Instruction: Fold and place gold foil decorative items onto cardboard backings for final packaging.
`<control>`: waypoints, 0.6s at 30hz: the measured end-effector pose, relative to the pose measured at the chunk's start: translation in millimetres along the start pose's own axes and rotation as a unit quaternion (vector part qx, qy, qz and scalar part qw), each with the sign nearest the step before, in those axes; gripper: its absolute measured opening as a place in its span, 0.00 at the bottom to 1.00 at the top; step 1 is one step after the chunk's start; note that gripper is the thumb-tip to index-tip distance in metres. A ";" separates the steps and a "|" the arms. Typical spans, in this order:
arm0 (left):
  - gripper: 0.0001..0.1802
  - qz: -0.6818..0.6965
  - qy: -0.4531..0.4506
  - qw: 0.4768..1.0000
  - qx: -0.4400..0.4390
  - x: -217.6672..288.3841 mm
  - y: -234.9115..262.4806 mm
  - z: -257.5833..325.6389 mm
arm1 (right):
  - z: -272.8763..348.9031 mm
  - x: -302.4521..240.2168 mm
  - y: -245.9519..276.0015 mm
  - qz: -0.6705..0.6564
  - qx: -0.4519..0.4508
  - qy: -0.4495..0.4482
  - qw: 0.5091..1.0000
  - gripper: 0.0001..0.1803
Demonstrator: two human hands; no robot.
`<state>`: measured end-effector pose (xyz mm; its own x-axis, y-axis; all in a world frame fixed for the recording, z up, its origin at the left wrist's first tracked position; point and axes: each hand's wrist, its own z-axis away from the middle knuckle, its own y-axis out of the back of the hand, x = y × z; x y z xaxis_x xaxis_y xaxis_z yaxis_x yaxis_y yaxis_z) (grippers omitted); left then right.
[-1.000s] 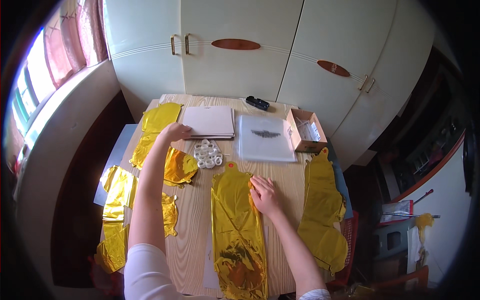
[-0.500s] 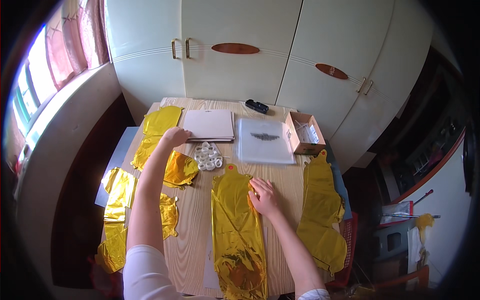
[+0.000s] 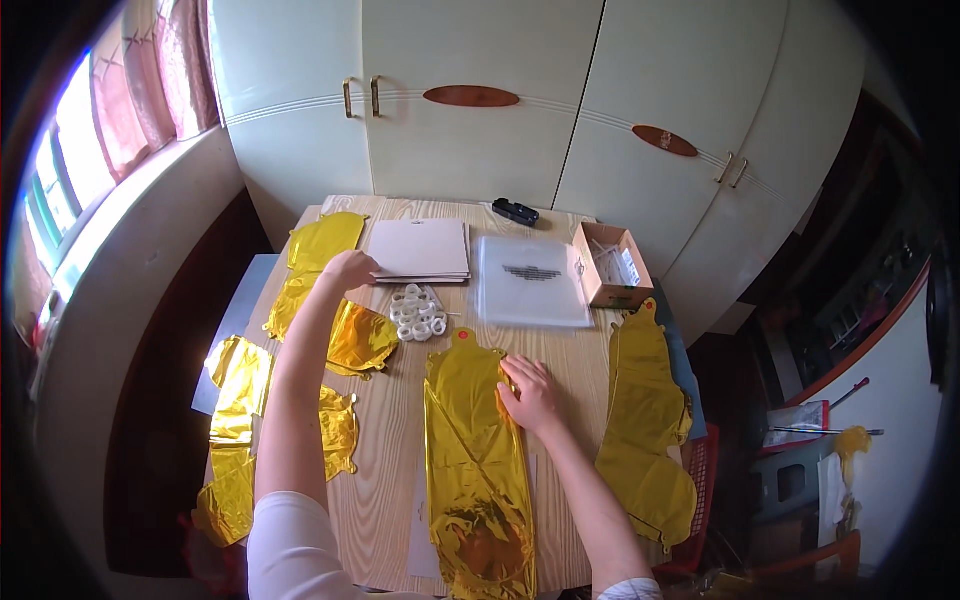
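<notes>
My left hand [image 3: 350,271] reaches over to the stack of pale cardboard sheets [image 3: 420,247]. Its bent fingers close on the lower left edge of the sheets, and the fingertips are partly hidden. Flat in front of me lies a long gold foil balloon [image 3: 470,420], creased, with a red dot on its top tab. Part of a pale sheet [image 3: 421,520] shows beneath it. My right hand [image 3: 530,392] rests at the upper right edge of this balloon, fingers extended and thumb apart.
More gold foil balloons [image 3: 235,430] lie at the left; another balloon [image 3: 645,430] lies at the right. White ribbon rolls [image 3: 418,313] sit below the cardboard. Clear plastic bags [image 3: 530,285], an open box [image 3: 612,265] and a black object [image 3: 515,211] lie toward the back.
Almost nothing differs. Both hands stay in place, and the whole view has shifted very slightly.
</notes>
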<state>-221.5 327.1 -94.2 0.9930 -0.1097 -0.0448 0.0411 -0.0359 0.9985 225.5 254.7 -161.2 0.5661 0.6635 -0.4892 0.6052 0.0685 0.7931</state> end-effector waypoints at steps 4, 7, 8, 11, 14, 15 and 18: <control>0.13 -0.007 0.009 1.000 -0.011 0.6 1.4 -0.8 | 0.7 2.0 -0.3 -0.007 0.002 0.001 1.000 0.24; 0.11 -0.026 0.011 1.000 -0.005 3.6 0.0 -0.5 | 0.2 1.2 0.2 -0.002 -0.001 0.001 1.000 0.24; 0.10 -0.036 0.008 0.999 -0.008 3.0 -0.3 -0.8 | -0.1 0.7 -0.1 -0.001 -0.001 0.001 1.000 0.24; 0.09 -0.073 -0.002 0.997 -0.017 2.6 -1.5 -2.5 | -0.5 0.6 -0.7 0.000 -0.002 0.002 1.000 0.24; 0.09 -0.105 -0.014 0.994 -0.012 0.9 -3.9 -2.0 | -1.0 2.2 -2.2 0.001 0.000 0.005 1.000 0.24; 0.09 -0.104 -0.017 0.994 -0.003 -2.0 -5.4 -0.2 | -1.5 2.1 -3.3 0.000 0.001 0.006 1.000 0.24; 0.08 -0.156 -0.026 0.987 -0.001 10.6 -3.7 -0.2 | 0.1 4.1 -2.4 0.001 0.001 0.000 1.000 0.24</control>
<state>-211.1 326.2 -98.4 0.9249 -0.1453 -0.3513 0.3439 -0.0739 0.9361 226.4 257.2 -165.1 0.5669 0.6642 -0.4873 0.6054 0.0653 0.7932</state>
